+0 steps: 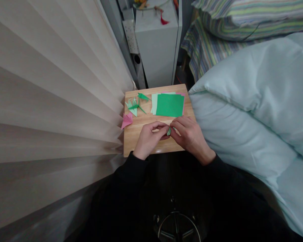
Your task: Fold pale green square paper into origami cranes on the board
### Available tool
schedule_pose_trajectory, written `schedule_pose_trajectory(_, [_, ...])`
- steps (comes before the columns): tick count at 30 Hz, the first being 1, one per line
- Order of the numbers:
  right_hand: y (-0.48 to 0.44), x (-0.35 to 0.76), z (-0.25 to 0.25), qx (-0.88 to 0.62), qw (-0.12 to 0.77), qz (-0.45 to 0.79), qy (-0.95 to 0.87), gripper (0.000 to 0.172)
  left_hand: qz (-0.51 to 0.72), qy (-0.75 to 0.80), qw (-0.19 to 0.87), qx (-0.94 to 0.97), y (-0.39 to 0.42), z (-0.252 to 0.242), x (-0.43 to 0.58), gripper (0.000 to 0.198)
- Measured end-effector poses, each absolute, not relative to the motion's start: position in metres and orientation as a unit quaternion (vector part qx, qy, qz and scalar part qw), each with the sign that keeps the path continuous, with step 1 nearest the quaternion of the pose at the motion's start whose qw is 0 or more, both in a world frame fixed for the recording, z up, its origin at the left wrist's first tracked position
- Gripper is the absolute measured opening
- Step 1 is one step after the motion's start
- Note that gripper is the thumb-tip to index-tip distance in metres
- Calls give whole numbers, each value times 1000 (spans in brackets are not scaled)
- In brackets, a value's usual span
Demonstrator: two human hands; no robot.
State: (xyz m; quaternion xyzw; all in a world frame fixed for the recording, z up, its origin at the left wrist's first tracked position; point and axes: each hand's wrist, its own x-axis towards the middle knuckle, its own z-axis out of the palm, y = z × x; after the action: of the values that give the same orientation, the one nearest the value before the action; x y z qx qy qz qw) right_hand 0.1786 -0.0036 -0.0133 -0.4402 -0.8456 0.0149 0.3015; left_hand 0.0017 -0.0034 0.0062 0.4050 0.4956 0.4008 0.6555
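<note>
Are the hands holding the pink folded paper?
No, the left hand and right hand pinch a small green piece; the pink folded paper lies farther left.

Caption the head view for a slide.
Left hand and right hand pinch small green folded paper over a pale rectangular wooden tabletop, near green rectangular paper.

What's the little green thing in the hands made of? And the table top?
The little green thing is probably matte paper: it looks thin and folded, though it's mostly hidden. The table top looks like pale wood, maybe laminate, slightly shiny: grain stripes show.
</note>
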Motion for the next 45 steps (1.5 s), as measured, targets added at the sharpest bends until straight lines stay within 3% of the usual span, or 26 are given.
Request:
schedule_pose_trajectory(8, [-8,173,-14,-413,350,42,-840,12,422,519,641,376,-2,-2,3,16])
schedule_pose_trajectory(17, [-6,167,-15,-463,475,376,-647,8,427,505,646,381,-2,3,3,20])
schedule_pose_trajectory(22, [-3,166,-18,-491,492,475,-539,28,441,481,665,363,-5,7,5,26])
schedule_pose_trajectory(28, [-2,164,-18,-523,546,475,-451,47,477,482,667,310,-1,1,3,29])
schedule_pose_trajectory(34, [-15,153,-13,-543,523,376,-538,20,507,522,594,341,2,-2,2,26])
schedule_pose_trajectory(40, [-16,148,-14,-521,525,458,-493,21,501,483,624,355,1,-6,6,27])
schedule_pose_trajectory(45, [-15,150,-12,-518,543,454,-481,22,492,482,623,371,1,-10,5,23])
